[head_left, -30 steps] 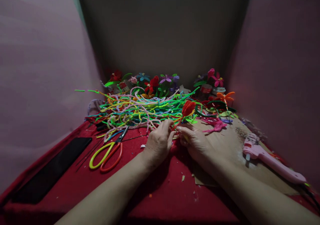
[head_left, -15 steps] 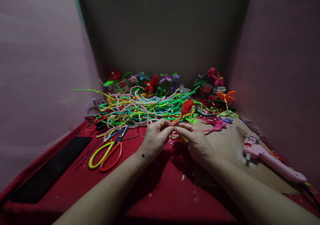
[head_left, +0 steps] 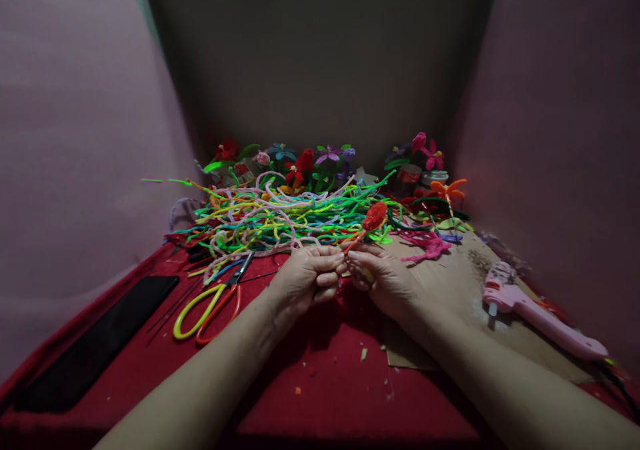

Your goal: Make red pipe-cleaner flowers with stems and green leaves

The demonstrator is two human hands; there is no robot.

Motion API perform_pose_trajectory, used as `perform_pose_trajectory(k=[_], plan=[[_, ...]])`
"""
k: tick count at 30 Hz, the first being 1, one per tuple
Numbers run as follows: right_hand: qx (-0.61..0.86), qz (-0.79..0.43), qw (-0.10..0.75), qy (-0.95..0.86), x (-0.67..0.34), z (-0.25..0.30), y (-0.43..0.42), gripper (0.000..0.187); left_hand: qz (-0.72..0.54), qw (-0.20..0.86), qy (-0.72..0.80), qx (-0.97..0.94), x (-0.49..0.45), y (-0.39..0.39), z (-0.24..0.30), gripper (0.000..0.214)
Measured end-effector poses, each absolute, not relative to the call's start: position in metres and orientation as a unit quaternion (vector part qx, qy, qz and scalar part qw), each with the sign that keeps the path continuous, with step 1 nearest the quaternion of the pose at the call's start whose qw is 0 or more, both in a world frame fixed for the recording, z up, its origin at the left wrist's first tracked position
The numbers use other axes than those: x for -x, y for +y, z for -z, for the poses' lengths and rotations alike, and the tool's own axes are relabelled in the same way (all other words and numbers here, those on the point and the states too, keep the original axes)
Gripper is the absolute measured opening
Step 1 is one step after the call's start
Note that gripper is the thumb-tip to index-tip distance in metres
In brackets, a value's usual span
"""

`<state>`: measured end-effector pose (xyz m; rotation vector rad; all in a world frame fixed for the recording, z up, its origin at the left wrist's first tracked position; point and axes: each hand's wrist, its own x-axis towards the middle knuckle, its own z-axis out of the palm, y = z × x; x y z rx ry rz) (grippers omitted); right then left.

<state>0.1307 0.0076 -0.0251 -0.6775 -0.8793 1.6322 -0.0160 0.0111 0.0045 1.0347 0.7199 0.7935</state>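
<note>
A red fuzzy flower bud (head_left: 375, 217) made of pipe cleaner tilts up to the right above my fingers, on an orange-red stem (head_left: 354, 242). My left hand (head_left: 313, 273) pinches the low end of that stem between thumb and forefinger, its other fingers curled in. Touching it from the right, my right hand (head_left: 383, 273) grips the same stem with thumb and fingers. Something yellow shows in its palm, too small to name. Right behind both hands spreads a heap of coloured pipe cleaners (head_left: 280, 213).
Scissors (head_left: 215, 313) with yellow and red handles lie left, beside a black flat object (head_left: 100, 340). A pink glue gun (head_left: 540, 317) rests on cardboard (head_left: 450, 283) at right. Finished pipe-cleaner flowers (head_left: 300, 167) and a glass jar (head_left: 434, 179) stand behind. Scraps dot the red cloth (head_left: 310, 410).
My left wrist has rolled, so its curled fingers now show below the pinch. The bud leans slightly further right. The whole view has shifted a little.
</note>
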Motion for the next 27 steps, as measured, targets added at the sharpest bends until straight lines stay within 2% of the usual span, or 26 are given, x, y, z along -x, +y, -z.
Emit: perform_pose_trajectory(k=[3,9,12,16,23,27], plan=[[0.286,-0.682,0.563,-0.369,-0.13,0.026,0.007,0.013,-0.373,0.655,0.375,-0.539,0.013,0.008,-0.006,0.018],[0.312,-0.655,0.584,-0.364,-0.127,0.026,0.004,0.012,-0.434,0.239,0.444,-0.747,0.006,0.002,0.005,0.009],[0.315,-0.644,0.587,-0.377,-0.126,0.025,0.003,0.016,-0.42,0.143,0.429,-0.787,0.006,0.002,0.01,0.016],[0.31,-0.629,0.592,-0.396,-0.126,0.021,0.0,0.017,-0.426,0.211,0.446,-0.758,0.007,0.003,0.007,0.017],[0.287,-0.632,0.596,-0.405,-0.126,0.022,0.0,0.013,-0.43,0.435,0.442,-0.656,0.005,-0.001,-0.007,0.017],[0.294,-0.637,0.595,-0.392,-0.127,0.026,0.005,0.016,-0.421,0.548,0.409,-0.596,0.006,-0.001,-0.009,0.017]])
